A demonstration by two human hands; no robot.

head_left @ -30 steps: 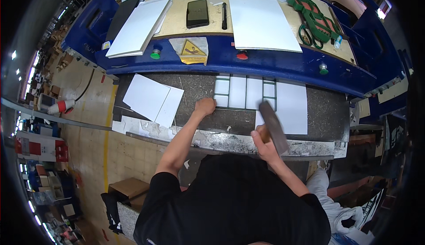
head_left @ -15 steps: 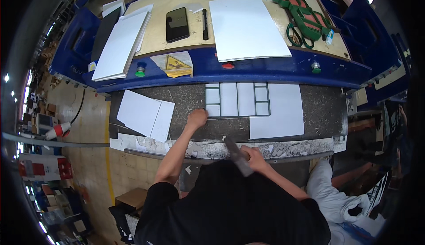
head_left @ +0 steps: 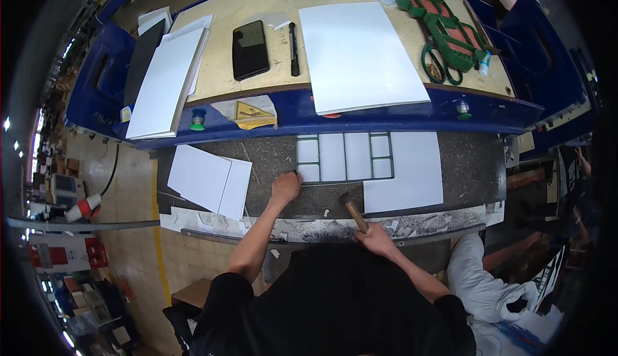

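My right hand [head_left: 378,239] is closed round the wooden handle of a hammer [head_left: 356,217], its dark head above the near part of the dark work surface. A flat grid frame [head_left: 346,156] of thin dark green strips lies on that surface, with white showing in its compartments. My left hand [head_left: 286,187] is at the frame's near left corner, fingers curled; what they pinch, if anything, is hidden. A large white sheet [head_left: 412,169] lies beside the frame and runs up to its right edge. Farther left lie white board pieces [head_left: 206,179].
A blue-edged shelf [head_left: 290,111] crosses beyond the work surface. It carries white sheets [head_left: 360,56], a stack of boards [head_left: 167,79], a phone [head_left: 250,50], a pen [head_left: 294,50], scissors [head_left: 441,65] and a green tool holder [head_left: 444,28]. Paper scraps litter the near ledge [head_left: 309,228].
The hammer, blurred and pointing up-left earlier, now shows clearly with its head farther forward and to the right. My left hand stays at the frame's corner. The view has shifted slightly.
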